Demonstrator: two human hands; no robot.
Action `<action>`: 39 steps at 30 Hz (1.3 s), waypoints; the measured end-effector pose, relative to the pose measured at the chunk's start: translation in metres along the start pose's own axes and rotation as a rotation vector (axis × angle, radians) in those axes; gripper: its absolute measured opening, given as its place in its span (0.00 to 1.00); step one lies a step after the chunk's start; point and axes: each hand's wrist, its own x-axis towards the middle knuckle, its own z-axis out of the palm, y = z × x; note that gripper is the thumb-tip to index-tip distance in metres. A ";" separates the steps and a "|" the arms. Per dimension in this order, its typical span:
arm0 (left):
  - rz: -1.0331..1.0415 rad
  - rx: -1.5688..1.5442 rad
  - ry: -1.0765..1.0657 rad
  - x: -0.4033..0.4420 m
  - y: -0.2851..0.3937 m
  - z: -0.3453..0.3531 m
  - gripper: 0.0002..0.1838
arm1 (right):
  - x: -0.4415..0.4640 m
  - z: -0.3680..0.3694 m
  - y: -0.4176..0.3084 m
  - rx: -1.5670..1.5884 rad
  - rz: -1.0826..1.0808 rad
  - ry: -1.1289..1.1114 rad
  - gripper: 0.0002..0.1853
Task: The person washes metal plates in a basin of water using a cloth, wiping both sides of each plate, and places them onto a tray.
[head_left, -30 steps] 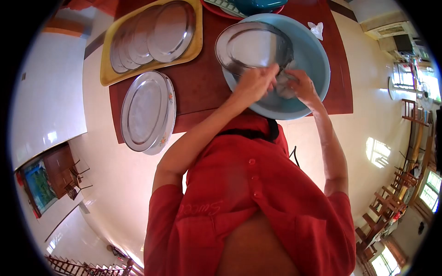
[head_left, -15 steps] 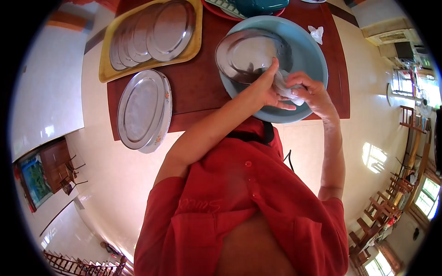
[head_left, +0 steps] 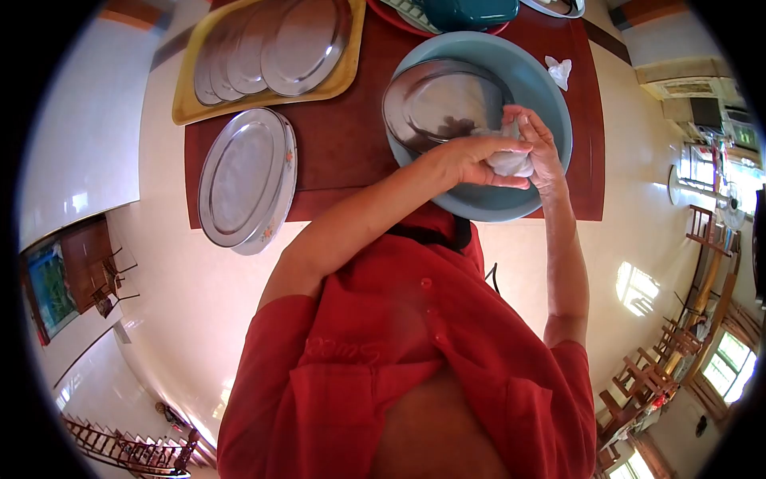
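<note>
A pale wet cloth is bunched between my two hands over the near right part of a light blue basin. My left hand has its fingers and thumb closed round the cloth from the left. From the right, my right hand presses on the same cloth with bent fingers. An oval metal platter leans inside the basin, just beyond my left hand, its left edge against the basin's rim.
A yellow tray at the back left holds several oval metal platters. Another metal platter lies on a flowered dish at the table's left edge. Behind the basin is a teal container. Crumpled white tissue lies right of it.
My left hand has gone from spread fingers to gripping the cloth. Both hands have come together round it, and the cloth is more tightly bunched than before.
</note>
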 end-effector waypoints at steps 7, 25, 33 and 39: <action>-0.124 0.008 -0.062 0.008 0.007 -0.002 0.22 | -0.001 0.005 0.000 0.575 0.127 -0.290 0.50; 0.088 0.514 0.266 0.023 0.000 0.005 0.08 | 0.022 0.019 -0.045 0.001 0.129 -0.197 0.20; 0.423 1.306 0.578 0.028 -0.009 0.009 0.23 | 0.029 0.022 -0.028 -0.122 0.077 0.001 0.17; 0.416 1.506 0.533 0.038 -0.021 -0.005 0.25 | 0.027 0.024 -0.011 -0.226 0.132 0.256 0.18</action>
